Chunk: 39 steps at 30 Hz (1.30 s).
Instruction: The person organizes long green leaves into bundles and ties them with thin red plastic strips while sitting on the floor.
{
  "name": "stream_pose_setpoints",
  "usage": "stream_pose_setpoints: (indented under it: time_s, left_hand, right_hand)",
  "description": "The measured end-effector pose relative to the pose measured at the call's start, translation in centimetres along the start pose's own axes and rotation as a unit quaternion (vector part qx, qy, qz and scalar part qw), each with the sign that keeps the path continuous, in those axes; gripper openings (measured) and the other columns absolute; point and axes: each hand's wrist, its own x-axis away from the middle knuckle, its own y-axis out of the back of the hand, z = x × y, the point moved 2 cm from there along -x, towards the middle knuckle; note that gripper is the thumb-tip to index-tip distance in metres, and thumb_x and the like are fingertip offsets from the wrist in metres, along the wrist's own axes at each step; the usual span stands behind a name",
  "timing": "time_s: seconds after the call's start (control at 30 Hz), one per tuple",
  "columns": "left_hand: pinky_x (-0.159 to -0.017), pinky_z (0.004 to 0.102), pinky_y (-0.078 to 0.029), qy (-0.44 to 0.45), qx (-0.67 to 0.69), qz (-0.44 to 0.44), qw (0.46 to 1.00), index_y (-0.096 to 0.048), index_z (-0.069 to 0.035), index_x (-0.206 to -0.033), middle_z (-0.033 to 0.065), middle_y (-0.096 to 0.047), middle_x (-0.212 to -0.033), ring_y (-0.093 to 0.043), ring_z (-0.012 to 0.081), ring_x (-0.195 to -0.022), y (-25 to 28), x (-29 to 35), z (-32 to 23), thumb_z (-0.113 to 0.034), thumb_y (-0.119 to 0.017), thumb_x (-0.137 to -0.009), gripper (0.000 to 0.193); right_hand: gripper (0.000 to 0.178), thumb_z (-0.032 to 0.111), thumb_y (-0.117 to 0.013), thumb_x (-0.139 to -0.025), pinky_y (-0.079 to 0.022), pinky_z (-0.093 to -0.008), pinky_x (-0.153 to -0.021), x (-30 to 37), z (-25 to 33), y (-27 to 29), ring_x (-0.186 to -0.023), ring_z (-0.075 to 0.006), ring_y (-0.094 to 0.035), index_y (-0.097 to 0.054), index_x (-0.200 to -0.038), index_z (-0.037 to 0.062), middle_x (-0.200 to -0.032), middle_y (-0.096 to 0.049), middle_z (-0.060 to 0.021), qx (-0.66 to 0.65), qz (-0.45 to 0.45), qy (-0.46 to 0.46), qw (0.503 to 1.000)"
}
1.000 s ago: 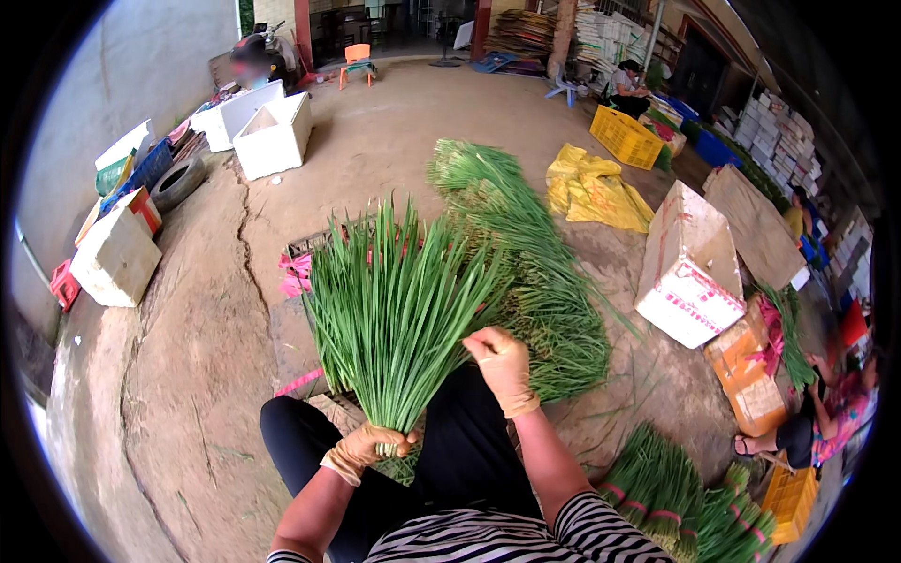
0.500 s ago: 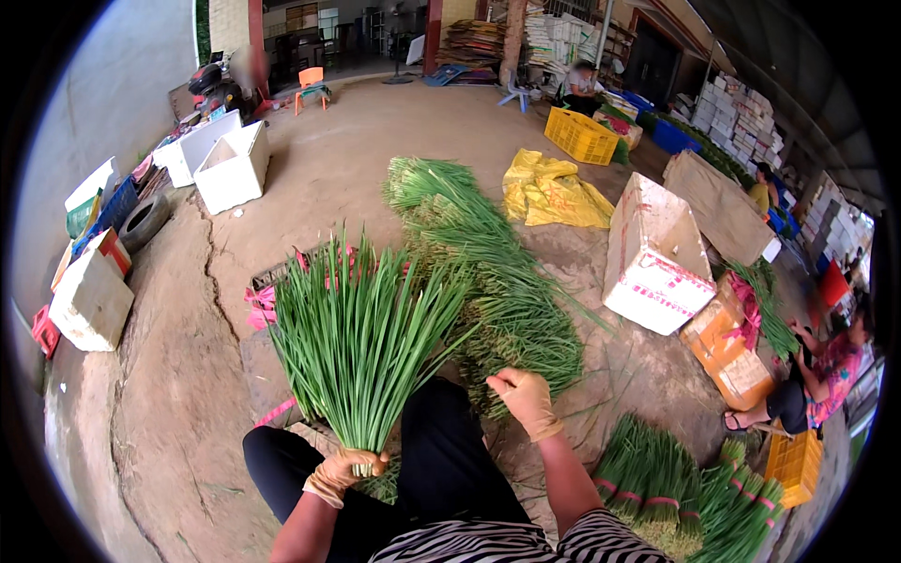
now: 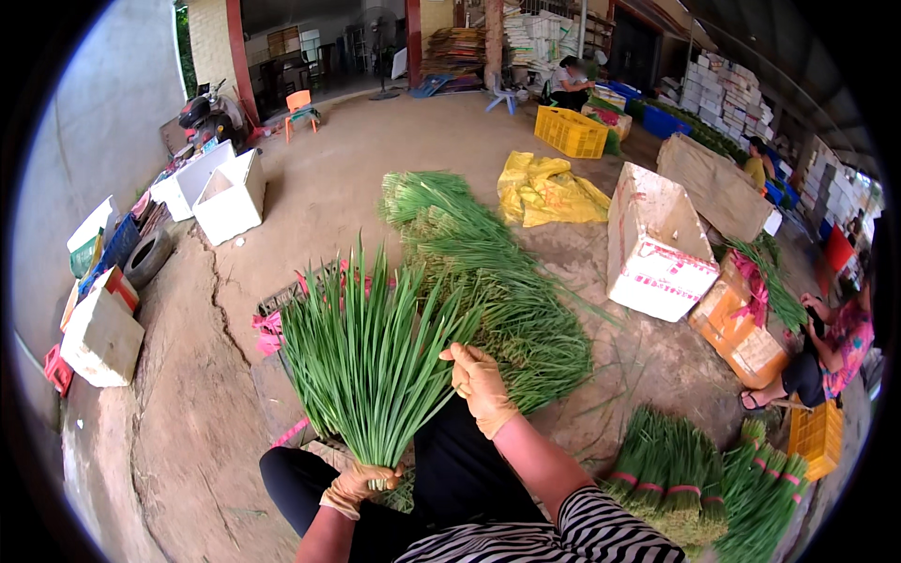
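My left hand (image 3: 357,485), in a thin tan glove, is closed round the base of a large fanned bunch of green chives (image 3: 371,357). The bunch stands upright over my lap, its leaf tips spread away from me. My right hand (image 3: 481,383), gloved too, is closed in a pinch at the bunch's right edge; whether a leaf is between its fingertips is too small to tell. Beyond it a long heap of loose chives (image 3: 497,291) lies on the ground. To my lower right lie several tied bunches (image 3: 666,469) with pink bands.
A white foam box (image 3: 657,267) and an orange carton (image 3: 737,328) stand to the right. A yellow sack (image 3: 554,192) lies beyond the heap, with a yellow crate (image 3: 571,131) farther off. White foam boxes (image 3: 230,202) stand at left. A co-worker (image 3: 831,352) sits at far right.
My right hand has moved left, from beside the heap to the right edge of the held bunch. My left hand keeps its grip, and the view has shifted slightly.
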Motion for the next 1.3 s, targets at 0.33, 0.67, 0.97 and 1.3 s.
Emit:
stream_pose_setpoints:
  time_s: [0.33, 0.67, 0.97, 1.3]
  left_hand:
    - [-0.048, 0.0258, -0.039, 0.030, -0.031, 0.049, 0.998, -0.059, 0.004, -0.079, 0.0085, -0.055, -0.061, -0.052, 0.0156, -0.051, -0.9, 0.0, -0.7, -0.016, -0.072, -0.064, 0.029]
    - [-0.051, 0.0245, -0.039, 0.050, -0.039, 0.062, 0.996, -0.059, 0.002, -0.086, 0.0076, -0.058, -0.068, -0.053, 0.0138, -0.055, -0.2, 0.2, -0.4, -0.019, -0.075, -0.065, 0.034]
    - [-0.050, 0.0244, -0.039, 0.042, -0.057, 0.080, 0.994, -0.059, 0.002, -0.085, 0.0076, -0.058, -0.068, -0.053, 0.0141, -0.055, 2.2, -0.9, 2.0, -0.018, -0.075, -0.065, 0.033]
    - [-0.047, 0.0276, -0.042, 0.050, -0.032, 0.028, 0.998, -0.060, 0.003, -0.079, 0.0098, -0.057, -0.063, -0.054, 0.0184, -0.053, 1.0, -0.4, 0.6, -0.022, -0.079, -0.058, 0.038]
  right_hand:
    - [0.015, 0.014, -0.059, -0.085, -0.037, -0.0182, -0.044, 0.5, 5.5, 3.6, -0.049, -0.0040, -0.046, -0.067, -0.082, 0.0012, -0.067, -0.061, -0.0015, 0.258, -0.022, 0.220, 0.941]
    - [0.036, 0.019, -0.063, -0.083, -0.034, -0.0209, -0.036, -2.0, 6.0, 0.6, -0.039, -0.0055, -0.044, -0.056, -0.112, -0.0014, -0.062, -0.057, -0.0024, 0.298, 0.023, -0.037, 0.953]
    - [0.017, 0.018, -0.063, -0.083, -0.025, -0.0219, -0.037, -2.1, 1.9, 1.9, -0.039, -0.0060, -0.035, -0.061, -0.075, 0.0039, -0.054, -0.046, 0.0029, 0.149, -0.029, 0.050, 0.987]
    - [0.018, 0.021, -0.061, -0.085, -0.043, -0.0232, -0.053, -0.8, 3.8, 6.5, -0.056, -0.0080, -0.051, -0.062, -0.079, 0.0033, -0.065, -0.056, 0.0014, 0.108, 0.000, 0.118, 0.987]
